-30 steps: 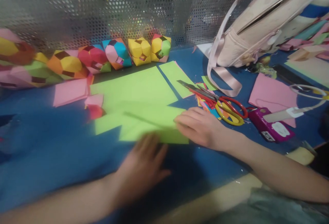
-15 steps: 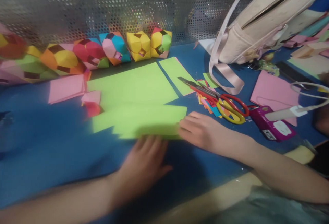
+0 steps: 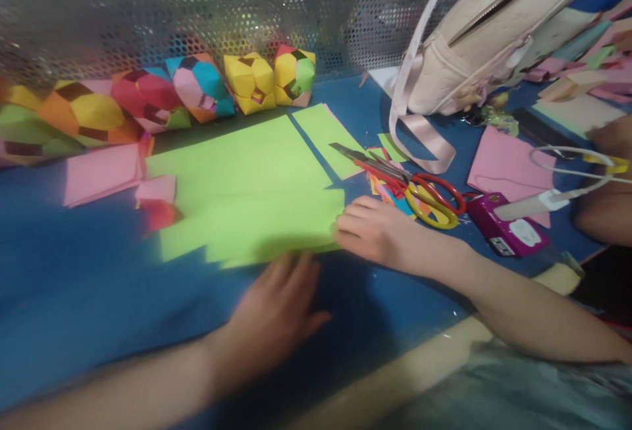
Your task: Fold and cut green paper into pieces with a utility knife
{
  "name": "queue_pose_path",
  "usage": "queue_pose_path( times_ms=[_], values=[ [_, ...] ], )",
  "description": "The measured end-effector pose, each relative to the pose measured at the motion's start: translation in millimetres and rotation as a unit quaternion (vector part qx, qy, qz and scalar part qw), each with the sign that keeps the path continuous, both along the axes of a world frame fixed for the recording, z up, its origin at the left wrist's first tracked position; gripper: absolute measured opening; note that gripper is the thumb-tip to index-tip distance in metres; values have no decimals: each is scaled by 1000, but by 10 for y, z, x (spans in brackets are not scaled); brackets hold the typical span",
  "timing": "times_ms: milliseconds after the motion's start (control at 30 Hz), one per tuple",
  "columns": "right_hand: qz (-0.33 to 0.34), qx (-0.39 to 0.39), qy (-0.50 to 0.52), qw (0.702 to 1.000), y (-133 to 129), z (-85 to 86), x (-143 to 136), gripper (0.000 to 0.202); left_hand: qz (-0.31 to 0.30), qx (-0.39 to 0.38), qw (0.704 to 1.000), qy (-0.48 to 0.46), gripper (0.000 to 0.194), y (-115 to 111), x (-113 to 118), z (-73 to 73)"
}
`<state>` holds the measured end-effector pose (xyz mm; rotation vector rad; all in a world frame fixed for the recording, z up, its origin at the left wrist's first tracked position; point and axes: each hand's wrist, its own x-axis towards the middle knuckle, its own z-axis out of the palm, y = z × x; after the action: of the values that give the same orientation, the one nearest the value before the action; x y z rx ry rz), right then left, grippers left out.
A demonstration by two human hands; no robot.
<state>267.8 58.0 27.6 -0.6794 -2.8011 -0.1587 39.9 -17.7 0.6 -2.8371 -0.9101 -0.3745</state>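
A sheet of light green paper (image 3: pixel 276 219) lies on the blue table, its front part folded over. At its near edge my left hand (image 3: pixel 279 305) rests with fingers stretched out and thumb apart, slightly blurred. My right hand (image 3: pixel 368 232) has curled fingers closed at the paper's right edge; the thumb is hidden. More green paper (image 3: pixel 237 153) lies flat behind the fold. Just beyond my right hand are scissors (image 3: pixel 419 193) with red and yellow handles, lying over small coloured paper scraps (image 3: pixel 390 191).
Folded paper balls (image 3: pixel 249 84) line the perforated metal panel (image 3: pixel 340 15). Pink paper (image 3: pixel 103 173) lies left, and a narrow green strip (image 3: pixel 326 140) behind. To the right are a pale bag (image 3: pixel 444 61), a pink sheet (image 3: pixel 508 166) and a purple device (image 3: pixel 513 226) with a cable. Another person's hand (image 3: pixel 607 180) is at far right.
The camera view has shifted, so most things appear farther left. The green paper's folded part appears slightly changed in shape; both hands stay at its edges.
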Motion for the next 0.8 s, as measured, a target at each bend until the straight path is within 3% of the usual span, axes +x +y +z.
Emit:
queue_pose_path(
  times_ms=[167,300,500,633,800],
  values=[
    [10,-44,-58,997,15,40,72,33,-14,-2,1000,-18,42,-24,-44,7],
    [29,-18,-88,996,-57,88,57,30,-18,16,1000,-13,37,-37,-33,30],
    [42,55,-82,994,-121,-14,6,28,0,54,998,-23,31,-104,-12,65],
    [36,44,-93,994,-116,-7,2,27,-24,66,997,-31,26,-118,-41,59],
    [39,25,-101,994,-114,69,7,28,16,47,998,-31,34,-59,-53,89]
  ],
)
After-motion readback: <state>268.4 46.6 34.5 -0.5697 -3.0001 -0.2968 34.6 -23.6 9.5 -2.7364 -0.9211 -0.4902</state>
